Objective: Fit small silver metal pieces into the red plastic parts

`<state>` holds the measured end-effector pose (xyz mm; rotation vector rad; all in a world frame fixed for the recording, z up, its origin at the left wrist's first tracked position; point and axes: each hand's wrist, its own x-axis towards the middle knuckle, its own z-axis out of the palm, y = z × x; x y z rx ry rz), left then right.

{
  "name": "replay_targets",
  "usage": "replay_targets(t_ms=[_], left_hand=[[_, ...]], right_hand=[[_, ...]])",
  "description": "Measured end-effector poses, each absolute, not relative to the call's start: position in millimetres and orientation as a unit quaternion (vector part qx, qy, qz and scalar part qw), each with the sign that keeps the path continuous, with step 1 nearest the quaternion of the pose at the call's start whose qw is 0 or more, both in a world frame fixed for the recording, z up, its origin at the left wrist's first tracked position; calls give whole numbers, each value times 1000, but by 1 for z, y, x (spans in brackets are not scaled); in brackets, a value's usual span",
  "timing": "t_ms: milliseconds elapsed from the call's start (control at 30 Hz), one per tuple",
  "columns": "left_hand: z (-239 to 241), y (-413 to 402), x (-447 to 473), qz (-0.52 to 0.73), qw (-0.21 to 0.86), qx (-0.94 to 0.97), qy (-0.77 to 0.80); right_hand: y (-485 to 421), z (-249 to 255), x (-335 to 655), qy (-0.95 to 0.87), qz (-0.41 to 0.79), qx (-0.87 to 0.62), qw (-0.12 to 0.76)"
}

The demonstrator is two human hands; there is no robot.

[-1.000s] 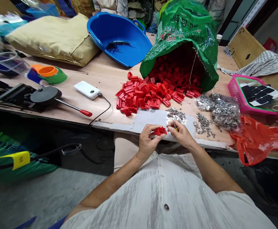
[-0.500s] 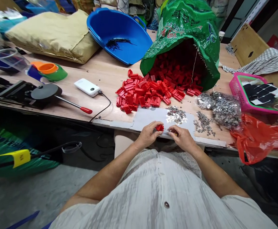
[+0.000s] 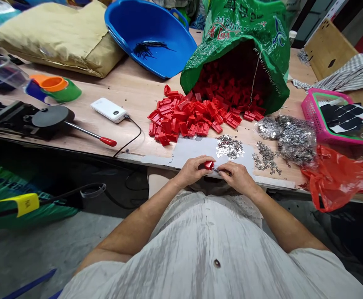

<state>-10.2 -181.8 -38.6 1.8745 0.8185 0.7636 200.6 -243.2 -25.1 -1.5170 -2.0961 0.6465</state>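
My left hand (image 3: 193,170) is closed around a small red plastic piece (image 3: 209,165) at the table's near edge. Right beside it, my right hand (image 3: 238,177) pinches a thin metal tool or pin whose tip touches the red piece. Both hands rest over a grey card sheet (image 3: 193,152). Just beyond lies a small heap of shiny metal bits (image 3: 230,147). Farther back, a pile of red plastic pieces (image 3: 187,118) spills from a tipped green woven sack (image 3: 246,45).
A blue basin (image 3: 150,35) with black bits, a tan padded sack (image 3: 56,37), a white power bank (image 3: 108,110) with cable and a black hand press with red-tipped lever (image 3: 48,122) stand left. Bags of metal parts (image 3: 293,139), a pink basket (image 3: 337,124) and a red plastic bag (image 3: 343,178) lie right.
My hands have moved forward from my lap to the table edge and come together, and the tool tip now meets the red piece. The view has tilted slightly.
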Motion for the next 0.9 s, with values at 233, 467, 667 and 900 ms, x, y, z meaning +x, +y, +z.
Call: replay_targets(t_ms=[233,467,667,900], left_hand=[[-33,-183,-9,303,477,754,336],[-34,-187,-4,313,469,737,374],[-35,-189,-6,314,465,742,367],[-29,-205,-10,415,584,603,350]], right_hand=[[-245,-27,199,-774,217,-554,219],[-254,-24,178,-778,164,-587,154],[-252,-21,179,-757,204,-593,183],[-258,-11,193,-728,307,-542,285]])
